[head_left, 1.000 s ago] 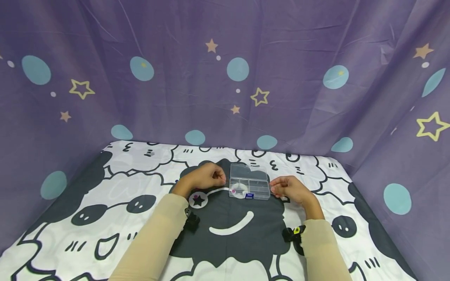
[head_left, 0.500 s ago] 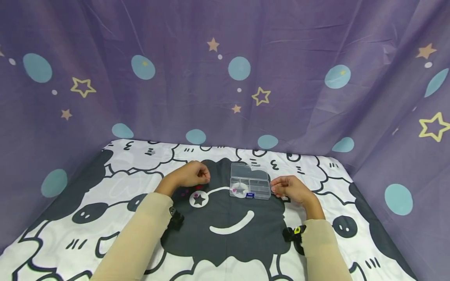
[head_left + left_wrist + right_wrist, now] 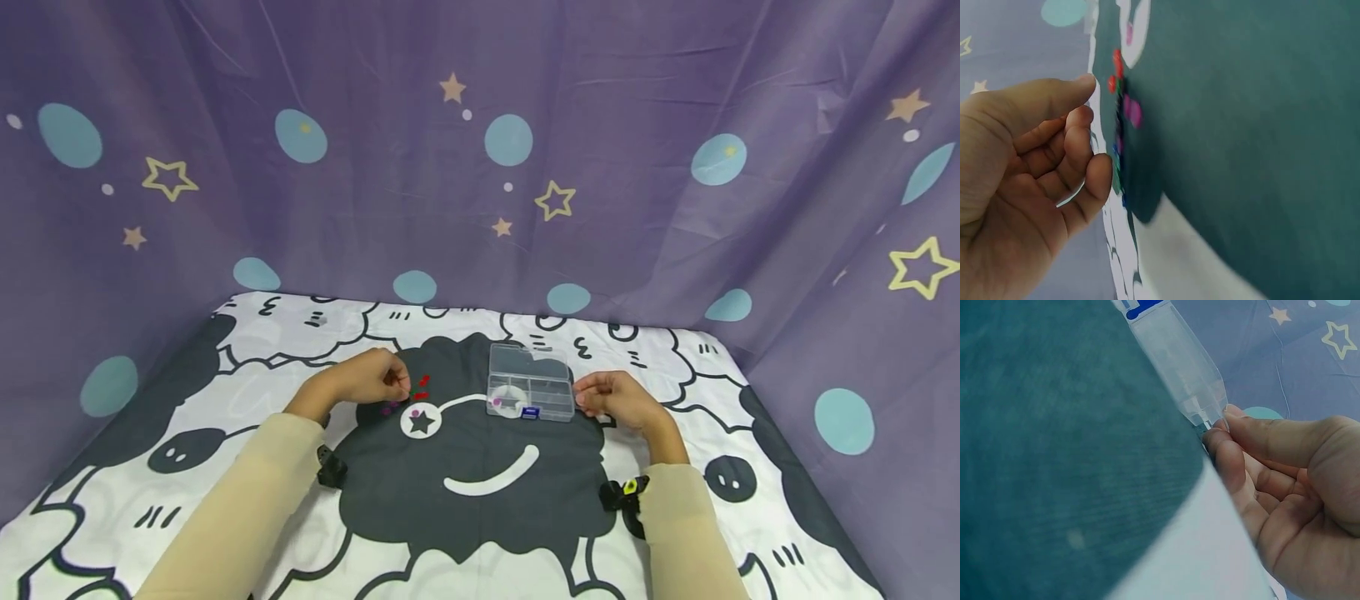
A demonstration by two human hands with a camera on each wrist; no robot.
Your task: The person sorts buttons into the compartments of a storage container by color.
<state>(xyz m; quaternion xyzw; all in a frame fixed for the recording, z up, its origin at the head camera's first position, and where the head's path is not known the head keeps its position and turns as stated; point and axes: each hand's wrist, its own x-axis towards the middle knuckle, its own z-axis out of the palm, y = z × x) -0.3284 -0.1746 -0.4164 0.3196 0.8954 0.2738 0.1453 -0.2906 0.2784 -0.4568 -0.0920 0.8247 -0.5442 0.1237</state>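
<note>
We find the red pieces [image 3: 1117,61] and purple pieces [image 3: 1135,114] too small in the head view and too blurred in the left wrist view to identify. The right wrist view's top edge cuts off the clear box [image 3: 1172,356] and blue latch [image 3: 1145,308], and we lose both sleeves [image 3: 232,496] at the head view's bottom.

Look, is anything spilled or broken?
I see nothing broken. The red pieces and purple pieces lie scattered on the cloth by the left hand, outside the open clear box, so they might look spilled.
</note>
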